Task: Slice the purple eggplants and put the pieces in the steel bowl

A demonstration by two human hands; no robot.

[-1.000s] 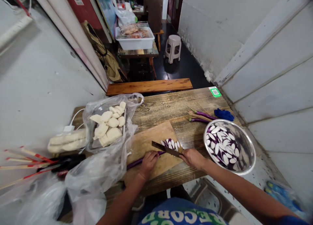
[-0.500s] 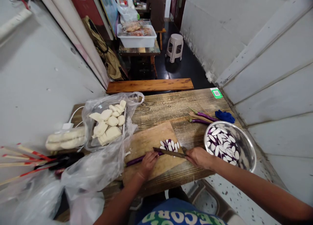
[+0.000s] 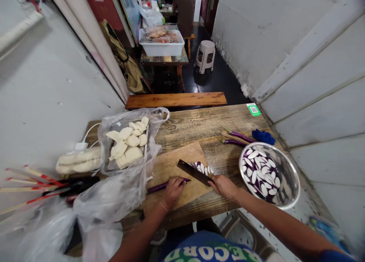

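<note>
head view: left hand (image 3: pixel 172 190) presses fingers down on a purple eggplant (image 3: pixel 161 186) lying on the cutting board (image 3: pixel 171 165) near the tabletop's front edge; right hand (image 3: pixel 224 186) grips a knife (image 3: pixel 193 172), blade raised beside cut slices (image 3: pixel 202 167)

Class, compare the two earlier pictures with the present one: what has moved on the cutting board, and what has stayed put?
The right hand has lifted the knife, its blade now angled up above the slices. The left hand still pins the purple eggplant on the cutting board. The metal bowl and bag of dumplings are unchanged.
</note>
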